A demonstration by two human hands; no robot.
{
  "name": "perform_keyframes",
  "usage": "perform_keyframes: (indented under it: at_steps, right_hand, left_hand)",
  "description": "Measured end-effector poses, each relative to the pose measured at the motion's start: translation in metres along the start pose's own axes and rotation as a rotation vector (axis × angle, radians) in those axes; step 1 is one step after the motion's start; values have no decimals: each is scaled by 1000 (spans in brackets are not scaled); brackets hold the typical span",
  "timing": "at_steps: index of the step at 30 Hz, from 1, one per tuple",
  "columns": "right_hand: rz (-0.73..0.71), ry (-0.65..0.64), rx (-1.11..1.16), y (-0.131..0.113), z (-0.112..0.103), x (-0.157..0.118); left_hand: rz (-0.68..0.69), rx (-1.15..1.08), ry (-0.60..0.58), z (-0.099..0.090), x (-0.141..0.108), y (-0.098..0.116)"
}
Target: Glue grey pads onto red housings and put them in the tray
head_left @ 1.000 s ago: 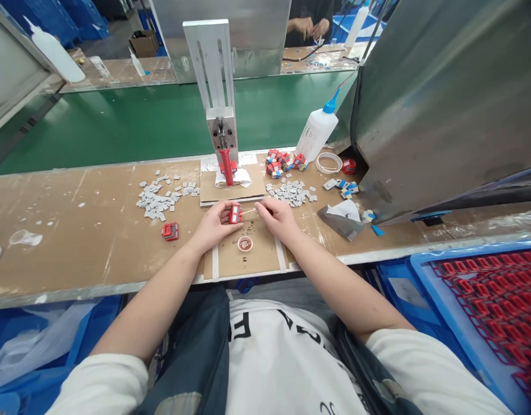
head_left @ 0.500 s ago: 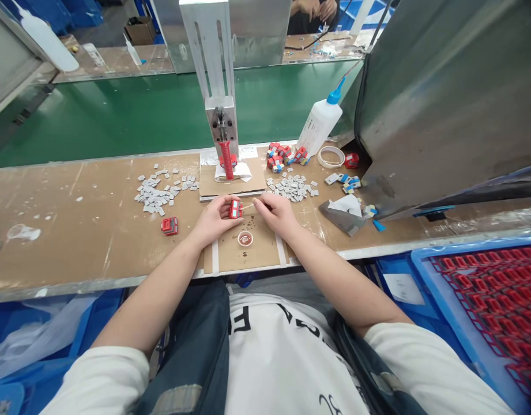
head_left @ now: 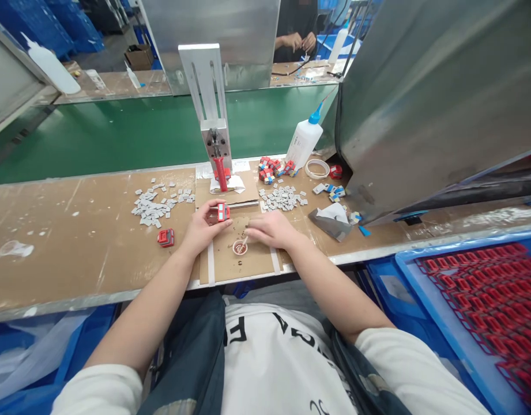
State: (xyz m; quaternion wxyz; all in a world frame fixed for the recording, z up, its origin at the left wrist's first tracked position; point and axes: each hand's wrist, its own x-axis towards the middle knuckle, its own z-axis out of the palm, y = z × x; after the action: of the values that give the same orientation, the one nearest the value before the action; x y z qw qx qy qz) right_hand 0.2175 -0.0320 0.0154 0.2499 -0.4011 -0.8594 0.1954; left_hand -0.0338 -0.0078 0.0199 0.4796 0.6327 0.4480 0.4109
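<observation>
Between the thumb and fingers of my left hand (head_left: 203,229) is a small red toy vehicle (head_left: 223,212) with pale windows. My right hand (head_left: 271,229) is closed on a thin pale stick (head_left: 244,242), its lower end dipping into a small round cup (head_left: 240,248) of reddish-brown liquid. Small dark spots dot the cardboard around the cup. Left of my left hand, a second red toy vehicle (head_left: 165,237) rests on the bench. Just beyond both hands stands a metal press with a red handle (head_left: 221,173), a red piece under it.
Small grey pieces lie in two piles, left (head_left: 150,208) and right (head_left: 285,197) of the press. Behind the right pile are red toy vehicles (head_left: 266,173) and a white bottle (head_left: 305,138). A blue tray (head_left: 403,265) of red parts sits at right. A co-worker's hands (head_left: 300,42) show across the green belt.
My right hand has moved from beside the toy vehicle down toward the cup, and the stick now reaches into it. My left hand still holds the vehicle. The camera view has shifted.
</observation>
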Motion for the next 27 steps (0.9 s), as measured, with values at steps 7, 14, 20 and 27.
perform_keyframes:
  at_steps: [7,14,20,27]
  right_hand:
    - [657,204,-362,43,-47,39]
    - [710,2,-427,51,-36,74]
    - [655,42,-370,55,-32,72]
    - [391,215,-64,37,-30,20]
  left_hand:
    - [45,87,-80,3,6,39]
    - [31,-128,-45,24,23,17]
    - [70,-203,-35,20,22,1]
    - [67,-116,-53,18,18,2]
